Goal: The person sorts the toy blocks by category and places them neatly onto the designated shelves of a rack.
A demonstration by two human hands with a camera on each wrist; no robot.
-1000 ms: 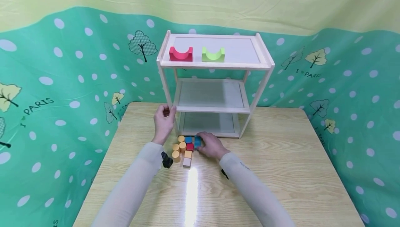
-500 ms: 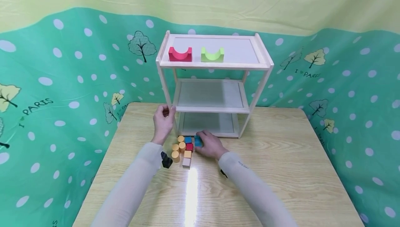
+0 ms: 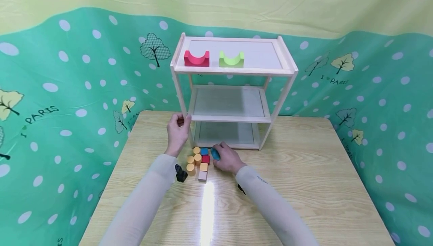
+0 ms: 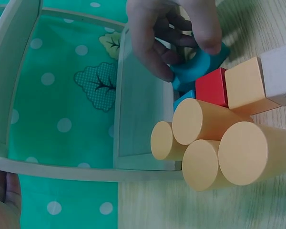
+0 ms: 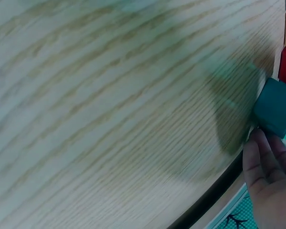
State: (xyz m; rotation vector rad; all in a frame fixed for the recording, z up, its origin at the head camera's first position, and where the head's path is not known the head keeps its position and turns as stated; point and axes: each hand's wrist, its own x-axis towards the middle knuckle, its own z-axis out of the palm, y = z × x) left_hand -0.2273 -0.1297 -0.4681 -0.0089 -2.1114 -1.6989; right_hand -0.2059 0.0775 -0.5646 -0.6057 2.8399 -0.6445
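Note:
My right hand [image 3: 228, 158] grips a blue arch block [image 4: 196, 70] by its ends, thumb on one side and fingers on the other. The block is tilted, close beside a red block [image 4: 211, 88]; its broad blue face shows in the right wrist view. My left hand [image 3: 177, 133] holds the left front post of the small white shelf rack [image 3: 233, 118] at middle-shelf height, fingers curled. Just in front of the rack, between the hands, stand several tan cylinders [image 4: 243, 152], a blue block [image 3: 204, 151], a tan block [image 4: 245, 85] and a light grey block [image 3: 202, 175].
On the rack's top shelf sit a red arch block [image 3: 197, 61] and a green arch block [image 3: 231, 61], hollows upward. The wooden table [image 3: 304, 186] stretches out to both sides. A patterned green and yellow curtain [image 3: 101, 61] hangs behind it.
The right hand has tipped the blue arch block up from beside the red block, and its curved side now shows. The left hand stays on the rack's post.

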